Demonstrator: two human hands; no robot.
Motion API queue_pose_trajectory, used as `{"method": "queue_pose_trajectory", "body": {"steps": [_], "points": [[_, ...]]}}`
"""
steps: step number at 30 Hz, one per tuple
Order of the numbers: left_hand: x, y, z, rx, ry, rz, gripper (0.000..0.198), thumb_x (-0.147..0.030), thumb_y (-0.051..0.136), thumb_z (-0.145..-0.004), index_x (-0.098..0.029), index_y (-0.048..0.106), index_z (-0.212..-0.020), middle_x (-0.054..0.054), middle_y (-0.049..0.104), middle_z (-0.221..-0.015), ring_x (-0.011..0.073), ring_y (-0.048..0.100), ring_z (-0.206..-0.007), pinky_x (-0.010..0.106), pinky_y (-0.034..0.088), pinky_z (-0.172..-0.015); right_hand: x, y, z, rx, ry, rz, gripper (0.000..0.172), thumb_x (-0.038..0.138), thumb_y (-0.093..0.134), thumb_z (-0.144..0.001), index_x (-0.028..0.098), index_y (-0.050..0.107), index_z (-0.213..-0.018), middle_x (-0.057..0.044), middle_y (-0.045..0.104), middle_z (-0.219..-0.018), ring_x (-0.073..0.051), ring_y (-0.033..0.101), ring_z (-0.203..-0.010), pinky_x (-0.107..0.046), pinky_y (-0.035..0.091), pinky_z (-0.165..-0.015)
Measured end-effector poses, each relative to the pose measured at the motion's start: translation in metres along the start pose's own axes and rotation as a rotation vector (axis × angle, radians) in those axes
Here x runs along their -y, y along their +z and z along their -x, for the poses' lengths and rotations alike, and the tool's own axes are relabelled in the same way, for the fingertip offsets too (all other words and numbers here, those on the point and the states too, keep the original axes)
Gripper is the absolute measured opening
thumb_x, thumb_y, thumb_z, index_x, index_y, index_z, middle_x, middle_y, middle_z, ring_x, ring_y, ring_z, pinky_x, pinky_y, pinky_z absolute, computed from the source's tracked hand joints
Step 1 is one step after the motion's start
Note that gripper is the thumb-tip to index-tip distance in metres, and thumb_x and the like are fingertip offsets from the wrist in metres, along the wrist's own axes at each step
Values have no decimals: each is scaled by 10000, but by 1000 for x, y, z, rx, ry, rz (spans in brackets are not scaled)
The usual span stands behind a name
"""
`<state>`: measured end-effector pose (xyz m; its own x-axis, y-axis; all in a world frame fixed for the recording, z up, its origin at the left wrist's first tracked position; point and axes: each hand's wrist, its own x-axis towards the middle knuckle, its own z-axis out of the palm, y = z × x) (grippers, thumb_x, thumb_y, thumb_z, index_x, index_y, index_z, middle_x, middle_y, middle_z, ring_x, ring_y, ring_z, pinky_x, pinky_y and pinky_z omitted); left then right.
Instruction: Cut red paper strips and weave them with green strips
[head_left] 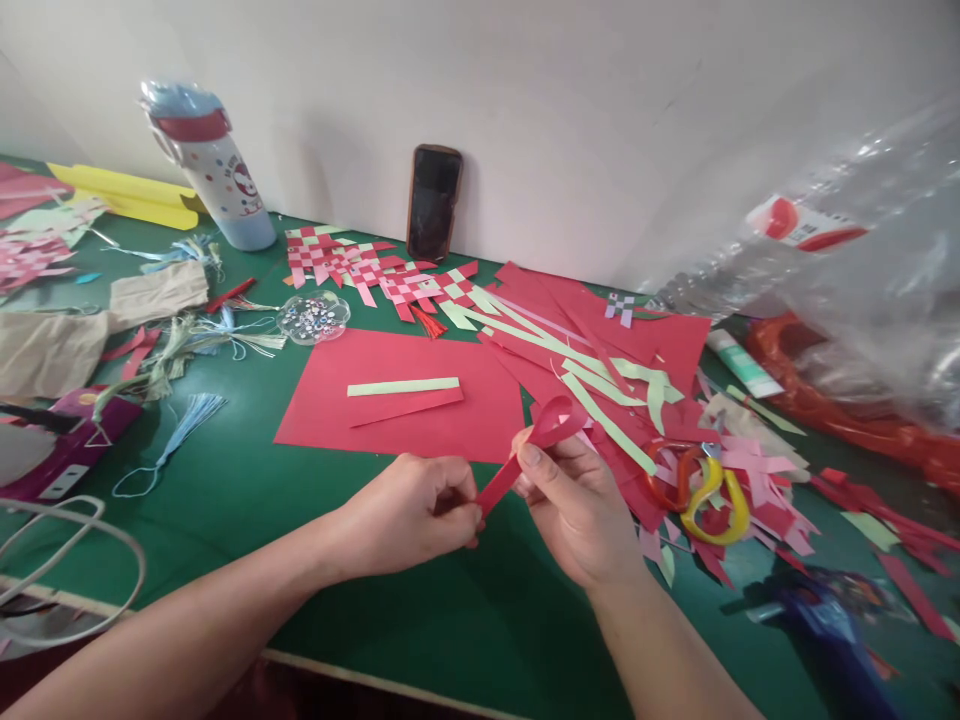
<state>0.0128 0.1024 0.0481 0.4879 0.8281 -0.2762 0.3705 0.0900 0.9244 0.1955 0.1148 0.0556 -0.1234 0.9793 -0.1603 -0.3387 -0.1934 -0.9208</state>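
Note:
A red paper strip (498, 488) is stretched between my hands above the front of the green table. My left hand (420, 510) pinches its lower end. Further up, my right hand (574, 500) grips the strip between thumb and fingers, and a loop of it curls out beyond the fingertips. Behind my hands lies a red paper sheet (315, 400). On that sheet rest a pale green strip (403, 387) and a folded red strip (409, 407). Woven red, pink and green paper pieces (360, 262) are spread along the back.
Scissors (716, 505) with red and yellow handles lie among paper scraps at right. A phone (434, 203) leans on the wall. A bottle (217, 170), a bead dish (313, 318) and tassels (180, 435) are at left. A glue tube (745, 363) and plastic bag (885, 270) are at right.

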Motion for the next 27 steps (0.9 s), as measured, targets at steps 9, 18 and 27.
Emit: {"method": "queue_pose_trajectory", "body": {"steps": [9,18,27], "points": [[-7,-2,-1,136,18,390,363,-496,611,-896,-151,581,-1007,62,660,-909,158,629,-801,263,490,-696,-11,2,8,76,12,31,183,390,755,-812,222,683,-797,28,608,-658,-101,509,-559,-247,462,-528],[-5,6,-1,106,29,330,392,-529,472,-974,-160,577,-892,48,674,-854,91,569,-614,220,471,-603,-19,4,10,102,-44,44,157,375,707,-859,229,653,-839,35,586,-681,-109,527,-529,-245,466,-444],[-3,2,-1,29,102,96,297,-340,423,-1000,-164,639,-897,24,687,-782,83,526,-557,193,400,-536,-20,2,6,75,-32,20,126,359,729,-840,242,681,-831,25,580,-667,-129,536,-631,-282,495,-590]]}}
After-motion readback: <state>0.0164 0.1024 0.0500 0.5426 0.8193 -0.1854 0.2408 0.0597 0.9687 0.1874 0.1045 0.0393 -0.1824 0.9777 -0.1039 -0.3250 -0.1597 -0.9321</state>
